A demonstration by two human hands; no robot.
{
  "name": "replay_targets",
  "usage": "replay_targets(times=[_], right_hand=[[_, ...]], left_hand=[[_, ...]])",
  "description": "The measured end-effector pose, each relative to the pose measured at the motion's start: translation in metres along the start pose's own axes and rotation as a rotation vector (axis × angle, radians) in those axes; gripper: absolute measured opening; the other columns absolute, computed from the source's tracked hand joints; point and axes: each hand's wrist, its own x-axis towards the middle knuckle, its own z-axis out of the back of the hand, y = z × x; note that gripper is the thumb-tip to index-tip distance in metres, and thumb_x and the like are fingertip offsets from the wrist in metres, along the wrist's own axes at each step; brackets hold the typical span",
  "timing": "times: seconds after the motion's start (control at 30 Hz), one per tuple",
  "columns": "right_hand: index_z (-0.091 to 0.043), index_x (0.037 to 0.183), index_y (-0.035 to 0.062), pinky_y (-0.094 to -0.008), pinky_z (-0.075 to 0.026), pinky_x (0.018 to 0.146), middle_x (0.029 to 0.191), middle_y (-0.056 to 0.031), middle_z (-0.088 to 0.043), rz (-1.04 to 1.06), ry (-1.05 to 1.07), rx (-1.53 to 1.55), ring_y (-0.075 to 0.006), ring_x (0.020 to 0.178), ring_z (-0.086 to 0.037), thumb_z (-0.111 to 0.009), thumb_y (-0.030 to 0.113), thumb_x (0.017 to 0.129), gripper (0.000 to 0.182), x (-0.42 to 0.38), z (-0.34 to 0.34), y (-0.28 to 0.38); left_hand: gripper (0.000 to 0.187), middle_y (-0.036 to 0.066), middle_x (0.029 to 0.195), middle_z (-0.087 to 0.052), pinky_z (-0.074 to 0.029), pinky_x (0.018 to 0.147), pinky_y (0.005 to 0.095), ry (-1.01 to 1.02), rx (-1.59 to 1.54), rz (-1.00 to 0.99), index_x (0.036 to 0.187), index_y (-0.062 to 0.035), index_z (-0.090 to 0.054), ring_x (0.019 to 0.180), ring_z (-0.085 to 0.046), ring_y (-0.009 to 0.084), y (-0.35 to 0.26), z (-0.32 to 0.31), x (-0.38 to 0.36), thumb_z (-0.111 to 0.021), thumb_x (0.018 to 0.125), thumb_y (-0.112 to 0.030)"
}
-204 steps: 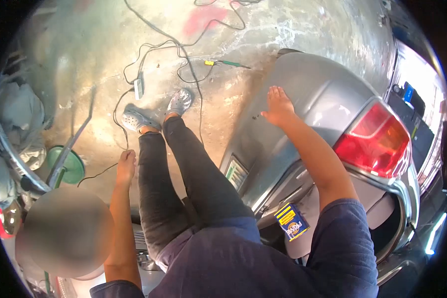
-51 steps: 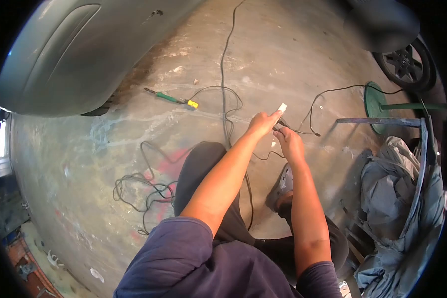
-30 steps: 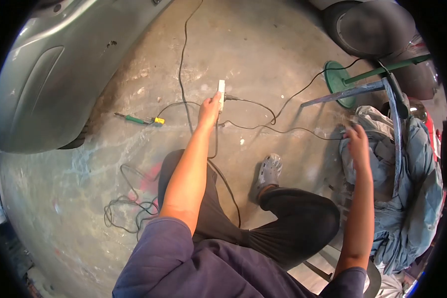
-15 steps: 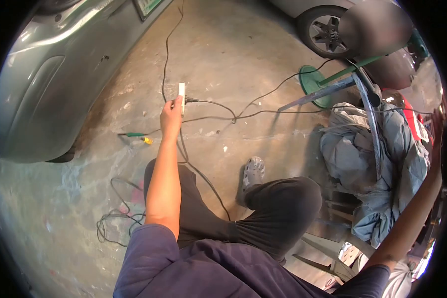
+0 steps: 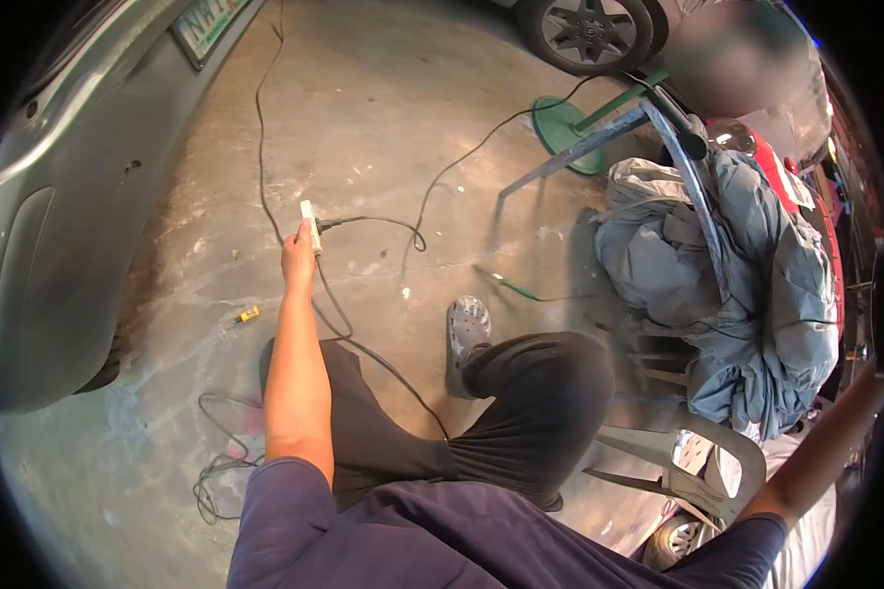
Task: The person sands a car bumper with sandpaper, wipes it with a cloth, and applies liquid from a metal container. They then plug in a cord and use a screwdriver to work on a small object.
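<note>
My left hand point(image 5: 299, 257) is closed around a white power strip point(image 5: 310, 224), held above the floor. A black plug point(image 5: 326, 225) sits in its side, and a dark cord hangs from its lower end. At the far right, my right forearm point(image 5: 825, 442) reaches to the dark edge of the view; the fingers there are hidden in shadow. A thin green-handled tool with a dark tip, like a soldering iron point(image 5: 511, 286), is near my shoe, its cord running right. Left of my knee lies a small yellow-handled tool point(image 5: 248, 315).
A car point(image 5: 59, 245) stands at left, another car's wheel point(image 5: 594, 34) at the top. On the right are a blue-grey metal frame point(image 5: 692, 187), a grey cloth point(image 5: 648, 236), a green round base point(image 5: 565, 133) and a plastic chair point(image 5: 727, 461). Loose cable point(image 5: 211, 486) lies lower left.
The green-handled tool has shifted from the left of my left hand to the right, past my shoe, its cord trailing right. My right arm has lowered; the view has turned somewhat.
</note>
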Motion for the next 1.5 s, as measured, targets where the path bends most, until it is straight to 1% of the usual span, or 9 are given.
replay_targets(times=[0.23, 0.3, 0.47, 0.63, 0.87, 1.17, 1.33, 1.4, 1.5], right_hand=[[-0.064, 0.113, 0.0026, -0.0335, -0.046, 0.095, 0.113, -0.0085, -0.065, 0.104, 0.327, 0.005, -0.0199, 0.106, -0.061, -0.062, 0.003, 0.093, 0.020, -0.187, -0.085, 0.086], [-0.065, 0.103, 0.0000, -0.0328, -0.049, 0.073, 0.089, -0.0063, -0.066, -0.576, 0.634, 0.272, -0.0149, 0.080, -0.059, -0.068, 0.002, 0.087, 0.017, -0.243, -0.117, 0.125], [-0.055, 0.074, 0.0043, -0.0325, -0.038, 0.052, 0.060, -0.0007, -0.050, -1.170, 1.121, 0.563, -0.0103, 0.058, -0.046, -0.063, 0.026, 0.095, 0.031, -0.427, -0.191, 0.110], [-0.072, 0.108, 0.0024, -0.0421, -0.052, 0.086, 0.110, -0.0239, -0.070, -1.227, 1.108, 0.781, -0.0248, 0.100, -0.067, -0.067, 0.026, 0.087, 0.032, -0.765, -0.121, 0.119], [-0.071, 0.111, 0.0048, -0.0430, -0.052, 0.089, 0.115, -0.0224, -0.068, -1.827, 1.397, 0.556, -0.0272, 0.104, -0.066, -0.067, 0.026, 0.087, 0.032, -0.825, -0.042, 0.255], [-0.070, 0.115, 0.0079, -0.0442, -0.051, 0.092, 0.120, -0.0203, -0.066, -1.722, 1.905, 0.187, -0.0302, 0.109, -0.065, -0.067, 0.025, 0.086, 0.034, -0.886, 0.149, 0.214], [-0.070, 0.118, 0.0096, -0.0449, -0.051, 0.094, 0.124, -0.0192, -0.065, -0.954, 2.674, 0.056, -0.0319, 0.112, -0.064, -0.067, 0.025, 0.086, 0.035, -0.915, 0.312, 0.145], [-0.070, 0.118, 0.0103, -0.0452, -0.051, 0.094, 0.125, -0.0188, -0.065, -0.598, 2.700, 0.113, -0.0326, 0.113, -0.064, -0.067, 0.025, 0.086, 0.036, -0.939, 0.316, 0.107], [-0.066, 0.119, 0.0055, -0.0453, -0.051, 0.092, 0.112, -0.0217, -0.068, -0.995, 2.504, -0.246, -0.0368, 0.111, -0.064, -0.070, 0.026, 0.082, 0.042, -0.928, 0.149, 0.060]], left_hand=[[0.062, 0.016, 0.089, -0.068, -0.054, 0.066, 0.0359, 0.275, 0.257, 0.132, 0.103, 0.0061, -0.062, 0.078, -0.067, 0.0258, 0.072, -0.074, -0.001, -0.065, 0.086, -0.054], [0.065, 0.021, 0.100, -0.068, -0.054, 0.075, 0.0385, 0.305, 0.304, 0.161, 0.112, 0.0083, -0.060, 0.091, -0.067, 0.0301, 0.108, -0.095, -0.001, -0.065, 0.086, -0.051], [0.074, 0.029, 0.125, -0.060, -0.046, 0.097, 0.0425, 0.210, 0.252, 0.197, 0.133, 0.0114, -0.047, 0.117, -0.059, 0.0373, 0.168, -0.130, -0.004, -0.061, 0.089, -0.046], [0.059, 0.028, 0.126, -0.058, -0.045, 0.096, 0.0436, 0.284, 0.317, 0.269, 0.130, 0.0074, -0.048, 0.114, -0.059, 0.0369, 0.168, -0.123, -0.007, -0.049, 0.097, -0.042], [0.037, 0.005, 0.094, -0.055, -0.044, 0.059, 0.0297, 0.401, 0.333, 0.352, 0.126, -0.0105, -0.046, 0.075, -0.053, 0.0134, 0.168, -0.125, -0.001, -0.046, 0.100, -0.037], [0.038, 0.005, 0.097, -0.054, -0.042, 0.059, 0.0331, 0.411, 0.839, 0.124, 0.125, -0.0103, -0.050, 0.075, -0.051, 0.0174, 0.254, -0.113, 0.090, -0.053, 0.095, -0.032], [0.046, 0.004, 0.105, -0.060, -0.044, 0.074, 0.0409, 0.529, 0.748, 0.367, 0.130, -0.0144, -0.053, 0.089, -0.055, 0.0183, 0.130, -0.081, 0.060, -0.054, 0.094, -0.042], [0.049, 0.004, 0.117, -0.062, -0.045, 0.084, 0.0421, 0.521, 0.564, 0.341, 0.132, -0.0145, -0.053, 0.100, -0.058, 0.0192, 0.089, -0.065, 0.048, -0.055, 0.094, -0.044], [0.054, 0.006, 0.126, -0.062, -0.045, 0.088, 0.0427, 0.500, 0.505, 0.211, 0.136, -0.0132, -0.051, 0.107, -0.059, 0.0203, 0.058, -0.033, 0.059, -0.056, 0.094, -0.047]])
